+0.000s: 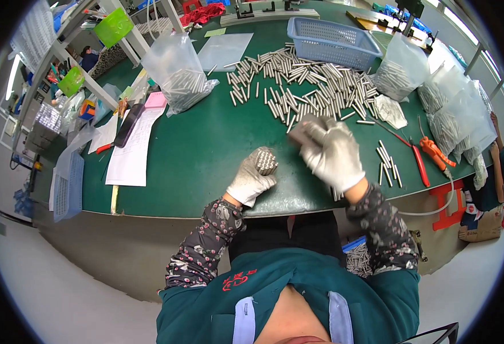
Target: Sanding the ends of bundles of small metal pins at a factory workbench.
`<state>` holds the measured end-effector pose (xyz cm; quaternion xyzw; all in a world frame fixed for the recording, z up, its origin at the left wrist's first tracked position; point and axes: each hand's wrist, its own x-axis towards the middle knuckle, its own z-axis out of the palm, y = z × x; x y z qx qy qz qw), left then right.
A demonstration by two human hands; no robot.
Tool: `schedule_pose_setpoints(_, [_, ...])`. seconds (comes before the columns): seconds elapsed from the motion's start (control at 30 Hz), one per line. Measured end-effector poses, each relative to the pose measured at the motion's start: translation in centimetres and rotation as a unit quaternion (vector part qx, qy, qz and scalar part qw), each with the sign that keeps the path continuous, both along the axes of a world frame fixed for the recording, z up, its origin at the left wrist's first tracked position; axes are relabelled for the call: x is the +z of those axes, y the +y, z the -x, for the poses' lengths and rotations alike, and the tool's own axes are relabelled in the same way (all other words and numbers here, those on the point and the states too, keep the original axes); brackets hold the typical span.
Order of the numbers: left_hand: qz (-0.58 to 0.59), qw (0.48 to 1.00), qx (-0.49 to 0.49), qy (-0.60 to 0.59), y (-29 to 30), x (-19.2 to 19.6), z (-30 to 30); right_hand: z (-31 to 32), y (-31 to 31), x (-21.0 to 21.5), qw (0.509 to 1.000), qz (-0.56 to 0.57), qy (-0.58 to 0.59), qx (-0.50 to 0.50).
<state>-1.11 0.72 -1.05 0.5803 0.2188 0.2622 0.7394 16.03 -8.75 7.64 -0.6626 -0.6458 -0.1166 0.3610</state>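
My left hand (247, 179), in a whitish work glove, is closed around a bundle of metal pins (266, 162), whose round ends face up. To its right, my gloved right hand (337, 153) is curled over a flat grey-brown piece (305, 133), blurred by motion, so its kind does not show. That hand is at the near edge of a heap of loose metal pins (321, 80) on the green tabletop (200, 155). A few pins (337, 194) stick out below my right wrist. Several more pins (387, 163) lie apart on the right.
Red-handled pliers (419, 165) and an orange-handled tool with a hose (432, 150) lie right. A blue basket (332, 43) stands behind the heap. Bags of pins (184, 83) stand on both sides. Papers (131, 155) and a phone (129, 125) lie left.
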Motion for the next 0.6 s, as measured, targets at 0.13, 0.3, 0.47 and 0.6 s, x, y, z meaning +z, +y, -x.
schedule_pose_setpoints(0.13, [0.039, 0.999, -0.013, -0.032, -0.2, 0.6, 0.2, 3.0, -0.5, -1.0, 0.994, -0.009, 0.018, 0.111])
schedule_pose_setpoints(0.3, [0.015, 0.999, 0.028, 0.025, -0.4, 0.0, -0.1, 1.8, -0.4, 1.8, 0.996, 0.006, 0.034, 0.085])
schedule_pose_setpoints(0.47, [0.024, 0.999, -0.02, -0.009, -0.1, -0.3, 0.2, 0.1, 0.5, 0.1, 0.993, 0.074, -0.072, -0.054])
schedule_pose_setpoints(0.6, [0.017, 0.999, -0.019, -0.027, -0.7, 1.2, 0.0, 2.5, -0.6, 0.2, 0.987, -0.02, 0.057, 0.146])
